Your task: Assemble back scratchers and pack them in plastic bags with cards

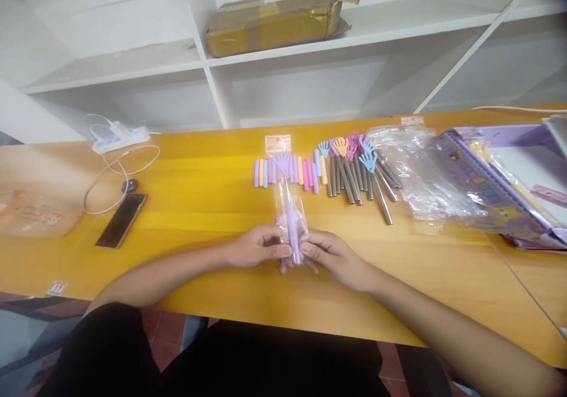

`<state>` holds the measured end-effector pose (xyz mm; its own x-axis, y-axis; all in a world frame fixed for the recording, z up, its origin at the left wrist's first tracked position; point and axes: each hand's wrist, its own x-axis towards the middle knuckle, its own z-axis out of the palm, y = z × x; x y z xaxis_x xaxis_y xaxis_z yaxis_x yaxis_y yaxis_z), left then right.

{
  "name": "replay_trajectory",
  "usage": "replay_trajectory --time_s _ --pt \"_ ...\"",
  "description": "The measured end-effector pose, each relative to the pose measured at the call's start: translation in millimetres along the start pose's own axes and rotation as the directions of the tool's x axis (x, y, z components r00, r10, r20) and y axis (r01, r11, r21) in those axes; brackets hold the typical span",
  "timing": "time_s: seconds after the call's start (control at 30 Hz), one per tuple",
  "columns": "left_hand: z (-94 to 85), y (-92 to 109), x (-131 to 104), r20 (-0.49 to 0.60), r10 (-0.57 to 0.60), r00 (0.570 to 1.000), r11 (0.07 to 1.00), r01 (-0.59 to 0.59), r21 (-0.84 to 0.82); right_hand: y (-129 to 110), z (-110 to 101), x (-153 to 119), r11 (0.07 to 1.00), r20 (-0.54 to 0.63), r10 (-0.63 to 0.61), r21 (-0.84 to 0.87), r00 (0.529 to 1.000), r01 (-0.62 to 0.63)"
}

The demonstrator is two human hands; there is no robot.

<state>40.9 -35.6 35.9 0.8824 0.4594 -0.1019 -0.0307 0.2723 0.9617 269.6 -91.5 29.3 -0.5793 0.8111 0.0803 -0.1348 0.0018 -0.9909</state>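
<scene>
Both hands at the near part of the worktop [199,202], centre. Scratcher [289,223], lilac, inside a clear bag [278,144], claw end pointing away from the person. Left hand [250,247]: grip pinching the bagged handle's near end, thumb on top. Right hand [341,260]: grip pinching the same end from the other side. Upper bag and claw overlap a row of coloured handles [305,174], hiding part of it; contact between bag and row cannot be told. Right of the row, close by: cluster of metal-rod scratchers [349,178], coloured claws pointing away, rods crossing. Next right: heap of clear bags [434,178], reaching against the purple box [491,178], which has loose items inside. Left side, well apart from the hands: phone [121,221], round black object [130,185] just beyond it, looped white cable [95,208], power strip [121,140]; orange packet [39,214] farthest left. Beyond the worktop, a taped carton [274,22] sits on a white shelf [376,22].
</scene>
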Motion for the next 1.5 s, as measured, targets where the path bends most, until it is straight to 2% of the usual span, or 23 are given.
replay_trajectory --time_s 0.23,0.47,1.0,1.1,1.27,1.5 --pt "-2.1 16.5 0.4 0.132 -0.055 0.990 0.998 0.060 -0.030 -0.4 2.1 -2.4 0.998 0.070 -0.006 0.061 0.998 0.002" --pt "-3.4 13.2 -1.5 0.146 -0.102 0.984 0.991 0.113 -0.070 1.2 0.8 -4.7 0.999 0.100 0.000 0.050 0.995 -0.005" --pt "-11.1 15.0 2.5 0.215 -0.065 0.974 0.996 0.077 -0.050 -1.7 0.4 -3.7 0.996 0.133 0.019 0.079 0.991 -0.030" --pt "-14.0 12.6 1.1 0.182 -0.056 0.982 0.998 0.054 0.016 0.6 -0.9 -2.6 0.997 0.105 0.035 0.064 0.994 -0.042" --pt "-17.0 4.2 -2.0 0.148 0.014 0.989 0.956 -0.057 0.286 5.6 -0.9 -2.7 0.996 0.003 0.085 0.034 0.996 -0.085" --pt "-6.8 7.4 1.8 0.216 0.106 0.971 0.876 -0.193 0.442 1.6 2.1 -0.4 0.990 -0.158 0.108 0.102 0.982 -0.092"
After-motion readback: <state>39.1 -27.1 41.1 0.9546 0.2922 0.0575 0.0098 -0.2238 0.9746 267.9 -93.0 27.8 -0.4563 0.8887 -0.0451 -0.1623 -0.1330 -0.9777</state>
